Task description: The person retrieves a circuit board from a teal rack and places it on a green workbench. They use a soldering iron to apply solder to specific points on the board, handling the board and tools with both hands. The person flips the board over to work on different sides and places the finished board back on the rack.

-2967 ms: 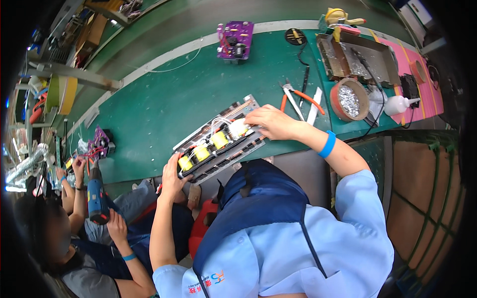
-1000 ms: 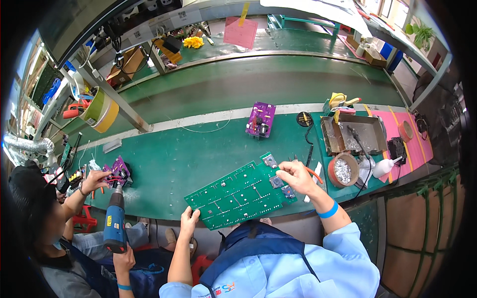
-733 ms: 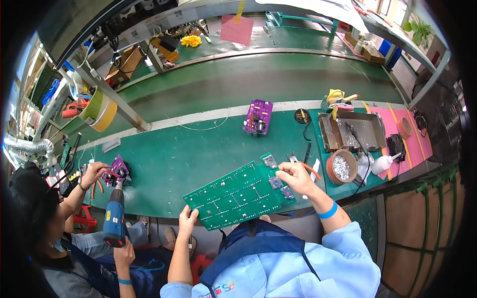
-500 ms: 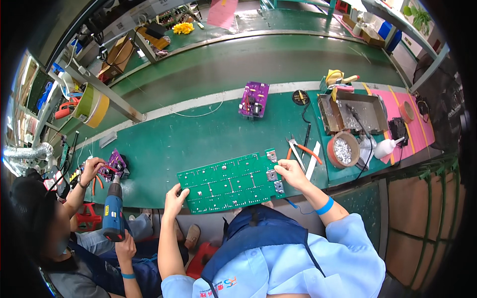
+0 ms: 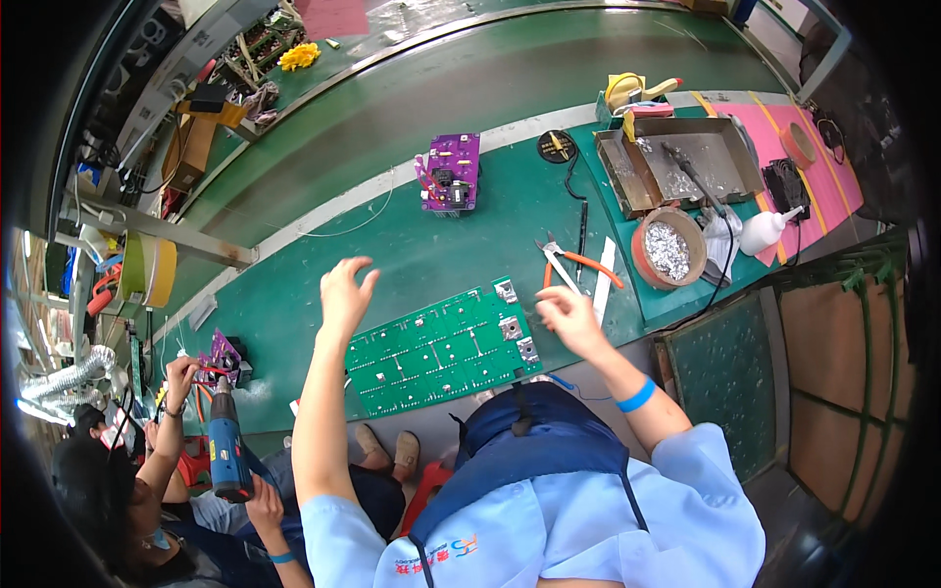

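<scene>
A large green circuit board (image 5: 446, 355) with several metal parts along its right end lies on the green table, its near side at the front edge. Above its far left part hovers my left hand (image 5: 345, 294), empty, thumb and fingers apart. My right hand (image 5: 576, 321) is just off the board's right end, fingers loosely curled and nothing visible in them. Beyond that hand lie orange-handled pliers (image 5: 578, 263) and a white strip (image 5: 605, 279). A purple circuit board (image 5: 453, 174) with mounted components sits farther back.
At left, a co-worker holds a blue heat gun (image 5: 227, 446) to another purple board (image 5: 223, 355). On the right are a round tub of silvery bits (image 5: 669, 250), a cardboard tray (image 5: 627, 186) with a soldering iron (image 5: 694, 176), and a white squeeze bottle (image 5: 765, 232).
Both my hands have let go of the green board, which now lies on the table. My left hand has risen away from its left end. The whole view has shifted.
</scene>
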A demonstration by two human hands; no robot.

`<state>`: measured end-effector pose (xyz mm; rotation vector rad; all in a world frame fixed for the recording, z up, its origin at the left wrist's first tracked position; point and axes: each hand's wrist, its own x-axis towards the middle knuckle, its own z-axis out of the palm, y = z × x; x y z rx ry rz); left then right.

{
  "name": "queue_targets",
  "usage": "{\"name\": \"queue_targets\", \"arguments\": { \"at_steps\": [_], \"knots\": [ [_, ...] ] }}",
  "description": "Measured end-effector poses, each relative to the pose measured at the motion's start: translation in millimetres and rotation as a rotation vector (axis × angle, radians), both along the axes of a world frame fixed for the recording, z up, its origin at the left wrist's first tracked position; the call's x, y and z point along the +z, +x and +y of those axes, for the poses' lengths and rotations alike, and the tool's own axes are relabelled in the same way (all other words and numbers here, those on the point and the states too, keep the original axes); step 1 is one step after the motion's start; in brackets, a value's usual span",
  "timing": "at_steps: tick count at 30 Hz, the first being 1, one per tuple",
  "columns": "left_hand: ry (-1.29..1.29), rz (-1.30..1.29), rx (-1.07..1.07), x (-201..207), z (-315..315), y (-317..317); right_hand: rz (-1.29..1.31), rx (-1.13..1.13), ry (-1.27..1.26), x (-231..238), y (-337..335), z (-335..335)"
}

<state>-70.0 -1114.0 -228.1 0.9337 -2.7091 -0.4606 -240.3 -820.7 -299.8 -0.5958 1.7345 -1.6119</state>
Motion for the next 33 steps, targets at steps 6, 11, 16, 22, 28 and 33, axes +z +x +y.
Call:
{"name": "queue_targets", "arguments": {
  "at_steps": [6, 11, 16, 22, 28, 33],
  "knots": [
    [-0.385, 0.053, 0.127, -81.4, -47.4, -94.6, -0.358, -0.621, -0.341, 56.3, -105.9, 78.0],
    [-0.151, 0.000, 0.277, -114.2, -70.5, -147.7, -0.839, -0.619, -0.764, 50.0, -187.3, 140.1],
    [0.092, 0.072, 0.300, -101.6, -64.0, -140.7, -0.893, -0.716, -0.842, 20.4, -221.4, 143.5],
    [0.803, 0.570, 0.311, -43.7, -41.6, -87.9, -1.015, -0.604, -0.903, -5.7, -258.8, 139.4],
    [0.871, 0.422, 0.114, 26.3, 69.5, -30.2, -0.665, -0.751, -0.707, 9.0, -245.0, 126.5],
    [0.851, 0.290, -0.202, 28.7, 130.4, -11.8, -0.083, -0.507, -0.822, 27.9, -198.8, 158.0]
  ]
}}
